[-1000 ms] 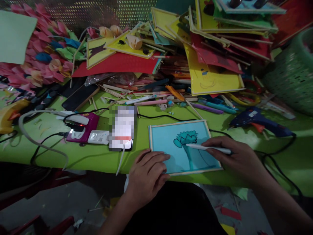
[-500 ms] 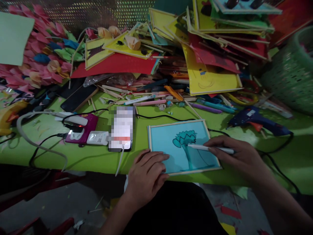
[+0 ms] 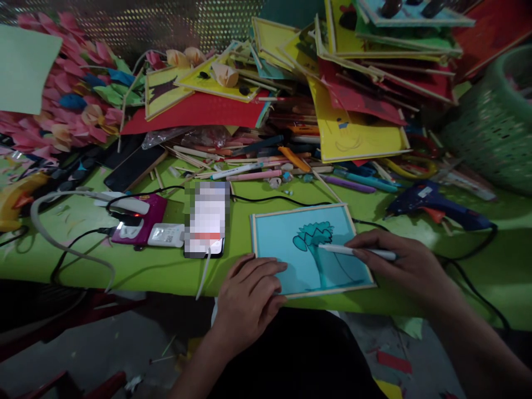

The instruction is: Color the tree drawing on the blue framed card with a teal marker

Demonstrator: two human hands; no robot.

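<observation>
A blue picture card [image 3: 286, 235] with a thin wooden stick frame lies on the green table; a tree is drawn on it in dark lines, its crown and trunk coloured teal. My left hand [image 3: 253, 296] rests on the card's lower left corner, fingers stretched over the frame and thumb by the bottom edge. Pinched in my right hand [image 3: 399, 257] is a white marker pen [image 3: 343, 250], slanting leftward. Its tip meets the card at the top of the trunk, just below the crown.
A lit phone [image 3: 206, 216], its screen blurred out, lies left of the card beside a purple power strip [image 3: 155, 213]. To the right are a blue glue gun [image 3: 436, 205] and a green basket [image 3: 490, 127]. Pens, sticks and stacked framed cards [image 3: 357, 138] crowd the back.
The view has shifted very slightly. Both hands, the pen and the card stay in nearly the same places.
</observation>
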